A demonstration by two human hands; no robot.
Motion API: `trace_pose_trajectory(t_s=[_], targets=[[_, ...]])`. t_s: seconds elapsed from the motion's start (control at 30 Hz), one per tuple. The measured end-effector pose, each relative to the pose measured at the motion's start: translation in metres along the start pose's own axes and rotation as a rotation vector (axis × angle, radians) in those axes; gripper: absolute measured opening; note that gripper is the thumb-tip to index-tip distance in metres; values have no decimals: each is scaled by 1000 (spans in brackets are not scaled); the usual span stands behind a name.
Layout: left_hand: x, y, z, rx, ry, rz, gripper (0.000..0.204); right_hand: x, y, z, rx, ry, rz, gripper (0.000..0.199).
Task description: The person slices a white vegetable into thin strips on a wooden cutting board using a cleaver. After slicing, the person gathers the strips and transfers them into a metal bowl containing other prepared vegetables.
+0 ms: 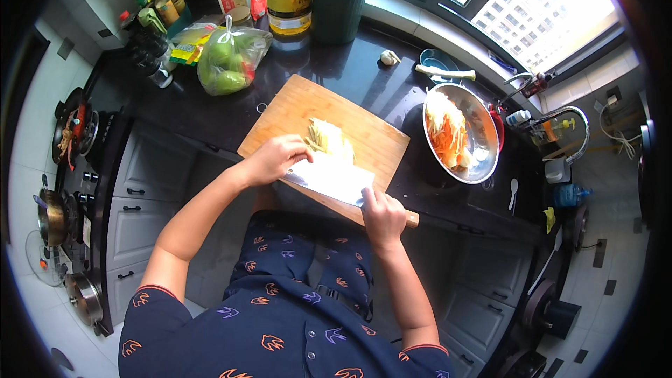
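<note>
A broad-bladed cleaver (pixel 329 180) lies low over the near part of a wooden cutting board (pixel 381 143), its blade pointing left. My right hand (pixel 383 218) is closed around its wooden handle, with the fingers up against the blade's heel. At the blade's other end is my left hand (pixel 275 159), its fingers curled and pressed together by the metal. What those fingers pinch, if anything, is hidden. Pale yellow-green vegetable shreds (pixel 330 138) are heaped just beyond the blade, beside my left fingertips.
Right of the board stands a steel bowl (pixel 483 136) with orange and white shreds (pixel 446 129). Behind it are a garlic bulb (pixel 389 58) and a pale stalk (pixel 446 72). A bag of green produce (pixel 231 63) and an oil jug (pixel 288 0) sit at the back left.
</note>
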State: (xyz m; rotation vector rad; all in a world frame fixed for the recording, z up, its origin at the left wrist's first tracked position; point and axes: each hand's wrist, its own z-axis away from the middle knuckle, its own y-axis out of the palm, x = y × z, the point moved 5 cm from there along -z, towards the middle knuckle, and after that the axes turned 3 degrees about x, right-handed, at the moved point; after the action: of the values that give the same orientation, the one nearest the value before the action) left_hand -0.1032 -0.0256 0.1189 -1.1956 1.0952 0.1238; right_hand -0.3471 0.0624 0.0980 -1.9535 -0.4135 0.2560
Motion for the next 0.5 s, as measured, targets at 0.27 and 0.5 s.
trace_pose_trajectory(t_s=[0.27,0.5], targets=[[37,20,5,-223,40,-313,21,3,-1,-5,-6,42,-48,15],[81,-16,12,-488,-271,-84,22,-36,17,23,131,615,-637,13]])
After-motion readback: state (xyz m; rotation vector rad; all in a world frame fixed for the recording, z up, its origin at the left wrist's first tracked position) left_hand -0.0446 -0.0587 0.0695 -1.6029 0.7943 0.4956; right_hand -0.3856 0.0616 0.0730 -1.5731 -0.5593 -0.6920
